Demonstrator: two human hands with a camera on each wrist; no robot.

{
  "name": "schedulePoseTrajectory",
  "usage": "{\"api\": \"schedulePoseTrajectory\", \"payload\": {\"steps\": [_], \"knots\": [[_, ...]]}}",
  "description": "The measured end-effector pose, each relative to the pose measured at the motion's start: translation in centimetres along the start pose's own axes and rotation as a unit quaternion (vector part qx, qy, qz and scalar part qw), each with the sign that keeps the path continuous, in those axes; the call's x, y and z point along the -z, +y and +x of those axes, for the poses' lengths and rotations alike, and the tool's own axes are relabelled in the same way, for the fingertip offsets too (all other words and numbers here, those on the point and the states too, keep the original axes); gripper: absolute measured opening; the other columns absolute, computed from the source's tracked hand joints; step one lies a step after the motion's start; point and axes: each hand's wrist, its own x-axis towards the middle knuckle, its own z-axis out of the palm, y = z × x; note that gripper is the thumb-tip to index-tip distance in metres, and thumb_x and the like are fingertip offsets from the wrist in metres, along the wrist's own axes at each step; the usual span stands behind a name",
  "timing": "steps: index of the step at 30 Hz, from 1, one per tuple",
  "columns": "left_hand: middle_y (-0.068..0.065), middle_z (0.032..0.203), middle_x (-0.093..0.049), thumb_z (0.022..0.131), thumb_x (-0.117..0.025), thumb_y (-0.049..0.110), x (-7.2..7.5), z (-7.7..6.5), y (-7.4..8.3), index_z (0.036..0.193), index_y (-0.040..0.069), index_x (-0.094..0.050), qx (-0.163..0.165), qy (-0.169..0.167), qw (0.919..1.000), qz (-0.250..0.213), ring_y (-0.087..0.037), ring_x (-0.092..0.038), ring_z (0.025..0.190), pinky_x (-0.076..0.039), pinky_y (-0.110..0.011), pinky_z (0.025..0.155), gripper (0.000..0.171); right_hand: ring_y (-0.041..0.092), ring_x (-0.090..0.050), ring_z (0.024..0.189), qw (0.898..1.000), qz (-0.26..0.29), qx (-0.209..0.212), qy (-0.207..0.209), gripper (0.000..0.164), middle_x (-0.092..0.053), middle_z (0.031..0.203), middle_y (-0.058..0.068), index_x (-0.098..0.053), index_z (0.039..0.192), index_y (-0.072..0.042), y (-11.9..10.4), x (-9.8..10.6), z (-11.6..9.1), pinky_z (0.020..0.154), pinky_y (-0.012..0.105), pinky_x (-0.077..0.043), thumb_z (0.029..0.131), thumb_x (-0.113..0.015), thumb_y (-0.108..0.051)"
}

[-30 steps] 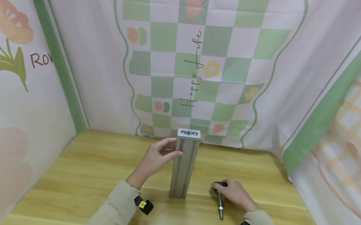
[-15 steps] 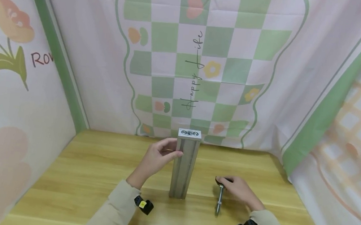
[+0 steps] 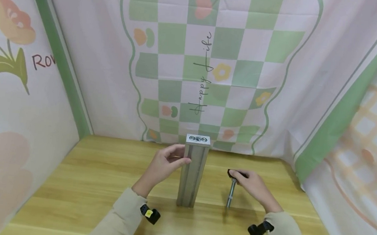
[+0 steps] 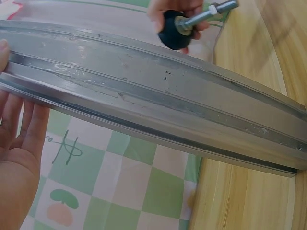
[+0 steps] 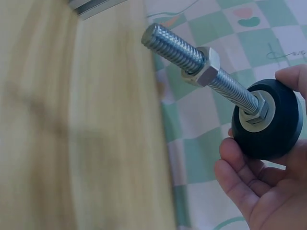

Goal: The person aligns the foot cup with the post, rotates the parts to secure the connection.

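An aluminium profile (image 3: 192, 174) stands upright on the wooden table, its top end face with three round holes turned up. My left hand (image 3: 165, 165) grips it near the top, thumb on the near face and fingers round the left side. To the right, my right hand (image 3: 253, 186) holds a levelling foot (image 5: 266, 122) by its round black base. The threaded stud (image 3: 231, 193) points down, above the table, with a hex nut (image 5: 204, 67) partway along it. In the left wrist view the profile's grooved side (image 4: 144, 96) fills the middle, and the levelling foot shows beyond it.
The wooden table (image 3: 100, 184) ends at a curtain (image 3: 193, 68) with green checks behind the profile. Patterned curtains also hang at the left (image 3: 4, 115) and right (image 3: 368, 157).
My right hand has lifted the levelling foot off the low spot near the table, up and slightly away from me. The left hand and the profile have stayed put.
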Motion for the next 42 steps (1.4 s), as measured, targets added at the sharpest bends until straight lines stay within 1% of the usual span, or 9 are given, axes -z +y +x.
{"api": "schedulePoseTrajectory", "payload": {"steps": [7,12,15,20,24,29,33,39,42], "knots": [[-0.006,0.108,-0.070,0.093,-0.075,0.019,-0.1,0.0,0.1,0.125,0.008,-0.067,0.005,-0.004,1.0000,0.002,-0.020,-0.068,0.098,-0.057,-0.032,0.088,0.035,0.031,-0.064,0.112,0.999,-0.016,0.038,0.032,0.064,-0.063,0.130,0.017,-0.062,0.136,-0.008,-2.0,1.2,0.1,0.093,0.050,-0.053,0.098,-0.055,-0.059],[-0.008,0.108,-0.070,0.093,-0.074,0.016,0.0,0.0,0.2,0.125,0.007,-0.067,0.013,-0.003,0.9999,-0.004,-0.021,-0.068,0.099,-0.057,-0.032,0.088,0.034,0.034,-0.060,0.115,0.994,-0.046,0.079,0.064,0.062,-0.061,0.132,0.017,-0.063,0.136,-0.011,-3.6,2.2,0.3,0.091,0.053,-0.052,0.098,-0.054,-0.059],[-0.008,0.108,-0.070,0.093,-0.074,0.015,0.0,-0.1,0.4,0.125,0.007,-0.067,0.016,-0.001,0.9998,-0.007,-0.021,-0.068,0.099,-0.057,-0.032,0.089,0.033,0.032,-0.059,0.116,0.991,-0.044,0.104,0.070,0.058,-0.062,0.132,0.014,-0.063,0.137,-0.014,-4.6,2.7,0.3,0.091,0.052,-0.051,0.099,-0.055,-0.057],[-0.007,0.109,-0.070,0.093,-0.074,0.012,0.0,-0.1,0.4,0.126,0.007,-0.066,0.020,0.001,0.9998,-0.005,-0.021,-0.067,0.099,-0.056,-0.031,0.089,0.034,0.026,-0.060,0.105,0.986,-0.029,0.142,0.078,0.051,-0.061,0.129,0.012,-0.063,0.137,-0.014,-6.1,3.5,0.2,0.079,0.038,-0.052,0.101,-0.058,-0.049],[-0.008,0.110,-0.069,0.093,-0.073,0.011,-0.1,-0.1,0.3,0.127,0.006,-0.066,0.018,-0.001,0.9998,-0.006,-0.022,-0.067,0.100,-0.057,-0.032,0.089,0.035,0.025,-0.059,0.097,0.984,-0.026,0.155,0.084,0.051,-0.060,0.124,0.013,-0.061,0.138,-0.010,-7.4,4.1,0.0,0.072,0.032,-0.051,0.101,-0.059,-0.045],[-0.007,0.109,-0.070,0.093,-0.074,0.018,0.0,-0.1,0.2,0.126,0.008,-0.066,0.023,-0.005,0.9997,0.000,-0.020,-0.068,0.100,-0.057,-0.032,0.089,0.035,0.025,-0.058,0.092,0.982,-0.028,0.167,0.089,0.050,-0.059,0.120,0.015,-0.060,0.139,-0.011,-9.2,4.6,-0.3,0.068,0.030,-0.051,0.100,-0.062,-0.042],[-0.007,0.109,-0.070,0.094,-0.074,0.020,0.0,-0.1,0.1,0.126,0.009,-0.066,0.024,-0.007,0.9997,0.003,-0.019,-0.068,0.100,-0.056,-0.032,0.089,0.035,0.025,-0.056,0.088,0.976,-0.033,0.193,0.097,0.045,-0.061,0.116,0.014,-0.062,0.138,-0.012,-10.5,5.2,-0.6,0.065,0.028,-0.050,0.101,-0.063,-0.036],[-0.007,0.110,-0.070,0.094,-0.074,0.018,0.0,-0.1,0.2,0.126,0.008,-0.066,0.025,-0.007,0.9997,0.000,-0.020,-0.068,0.100,-0.056,-0.032,0.090,0.035,0.023,-0.052,0.079,0.966,-0.033,0.233,0.111,0.041,-0.061,0.111,0.011,-0.062,0.138,-0.012,-12.3,6.1,-0.7,0.056,0.027,-0.045,0.101,-0.064,-0.029],[-0.008,0.109,-0.070,0.093,-0.073,0.014,0.0,-0.1,0.2,0.126,0.007,-0.066,0.029,-0.004,0.9996,0.000,-0.020,-0.067,0.100,-0.056,-0.031,0.090,0.034,0.023,-0.051,0.078,0.962,-0.033,0.243,0.119,0.040,-0.061,0.109,0.010,-0.063,0.137,-0.013,-13.4,6.4,-0.8,0.056,0.027,-0.044,0.100,-0.065,-0.029]]}}
